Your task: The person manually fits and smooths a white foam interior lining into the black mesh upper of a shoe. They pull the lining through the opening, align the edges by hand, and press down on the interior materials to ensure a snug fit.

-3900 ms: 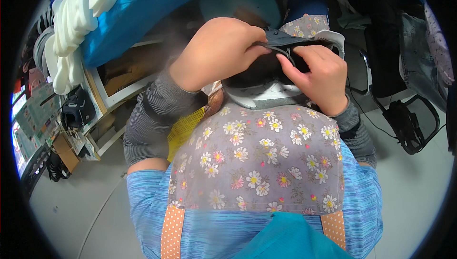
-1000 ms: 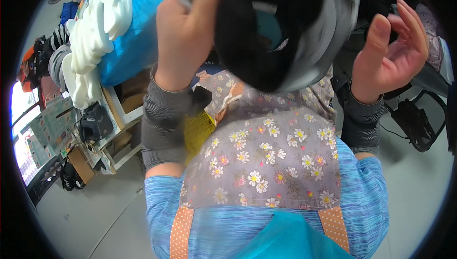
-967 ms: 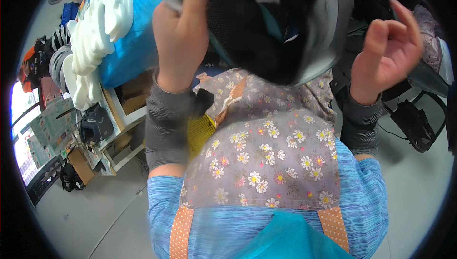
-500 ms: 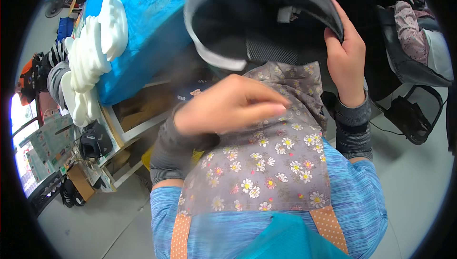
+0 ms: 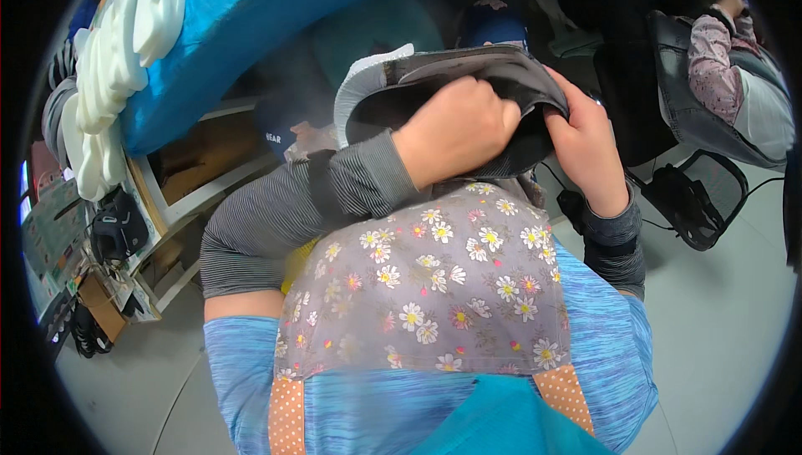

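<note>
A black and grey cap (image 5: 535,142) is in front of me above my lap, its opening turned up and a pale whitish band along its left rim. My right hand (image 5: 585,133) is closed on the cap's right edge, thumb on the near side. My left hand (image 5: 459,129) reaches across into the opening as a closed fist, knuckles up. Its fingertips are hidden, so what they hold cannot be made out. A flowered grey apron (image 5: 434,288) covers my lap just below the cap.
A blue-covered surface (image 5: 251,20) curves across the far side, with several stacked white moulded pieces (image 5: 109,62) at its left. Navy caps (image 5: 493,25) lie beyond my hands. A wooden-framed shelf (image 5: 163,200) stands left. At right are a co-worker's sleeve (image 5: 714,62) and a black bag (image 5: 689,204).
My left hand has moved up from above the apron into the cap's opening and closed into a fist. The cap has come lower and nearer, its rim bent inward. My right hand keeps its edge.
</note>
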Demonstrator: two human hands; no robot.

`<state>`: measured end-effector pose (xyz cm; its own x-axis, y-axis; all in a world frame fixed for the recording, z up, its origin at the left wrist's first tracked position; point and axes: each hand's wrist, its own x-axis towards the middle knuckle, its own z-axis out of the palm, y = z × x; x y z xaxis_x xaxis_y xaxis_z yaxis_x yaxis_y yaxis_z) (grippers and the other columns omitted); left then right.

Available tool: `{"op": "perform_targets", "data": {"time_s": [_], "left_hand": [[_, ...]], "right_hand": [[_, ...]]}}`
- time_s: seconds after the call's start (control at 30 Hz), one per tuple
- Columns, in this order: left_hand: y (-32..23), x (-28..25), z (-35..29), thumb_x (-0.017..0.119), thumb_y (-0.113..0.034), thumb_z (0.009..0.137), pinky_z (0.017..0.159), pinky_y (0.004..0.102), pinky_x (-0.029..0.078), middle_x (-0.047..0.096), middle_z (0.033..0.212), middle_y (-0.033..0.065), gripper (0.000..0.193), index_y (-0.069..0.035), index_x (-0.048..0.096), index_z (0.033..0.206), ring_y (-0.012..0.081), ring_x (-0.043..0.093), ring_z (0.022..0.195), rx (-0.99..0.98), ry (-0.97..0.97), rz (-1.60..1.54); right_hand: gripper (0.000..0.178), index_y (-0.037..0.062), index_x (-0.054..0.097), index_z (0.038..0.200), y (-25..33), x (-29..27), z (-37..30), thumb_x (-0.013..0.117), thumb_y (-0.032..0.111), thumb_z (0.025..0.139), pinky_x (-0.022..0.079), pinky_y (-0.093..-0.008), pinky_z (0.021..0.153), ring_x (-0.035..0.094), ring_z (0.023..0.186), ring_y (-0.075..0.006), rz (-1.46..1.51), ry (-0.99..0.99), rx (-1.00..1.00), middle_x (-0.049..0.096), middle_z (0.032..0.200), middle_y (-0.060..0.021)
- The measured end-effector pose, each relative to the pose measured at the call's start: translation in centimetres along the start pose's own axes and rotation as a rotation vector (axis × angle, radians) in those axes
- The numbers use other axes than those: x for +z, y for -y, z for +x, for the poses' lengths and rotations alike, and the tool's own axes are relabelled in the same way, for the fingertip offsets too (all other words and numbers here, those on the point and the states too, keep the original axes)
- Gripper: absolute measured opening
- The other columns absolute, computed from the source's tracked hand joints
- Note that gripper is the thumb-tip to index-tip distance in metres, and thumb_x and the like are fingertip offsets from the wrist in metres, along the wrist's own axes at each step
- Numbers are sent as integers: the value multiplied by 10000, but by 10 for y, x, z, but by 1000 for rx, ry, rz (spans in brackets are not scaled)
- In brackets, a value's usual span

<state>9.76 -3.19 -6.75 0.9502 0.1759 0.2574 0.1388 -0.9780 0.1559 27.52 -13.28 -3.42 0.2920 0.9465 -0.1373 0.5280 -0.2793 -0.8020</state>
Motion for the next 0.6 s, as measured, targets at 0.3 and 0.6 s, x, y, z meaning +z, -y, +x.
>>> {"op": "perform_targets", "data": {"time_s": [0.3, 0.6], "left_hand": [[-13, 2, -2, 601, -174, 838, 473, 297, 473, 547, 716, 44, 112, -84, 533, 843, 172, 632, 595, 74, 29, -95], [1, -1, -3, 630, -120, 819, 571, 323, 514, 578, 696, 40, 117, -84, 525, 855, 209, 646, 650, -86, 33, -92]], "right_hand": [[454, -15, 610, 1293, -15, -10, -2, 511, 7, 850, 532, -350, 798, 696, 850, -333, -180, 136, 23, 700, 981, -248], [375, 17, 643, 1260, -17, -18, 5, 626, 72, 889, 524, -399, 744, 669, 837, -395, -166, 312, -1, 686, 945, -244]]}}
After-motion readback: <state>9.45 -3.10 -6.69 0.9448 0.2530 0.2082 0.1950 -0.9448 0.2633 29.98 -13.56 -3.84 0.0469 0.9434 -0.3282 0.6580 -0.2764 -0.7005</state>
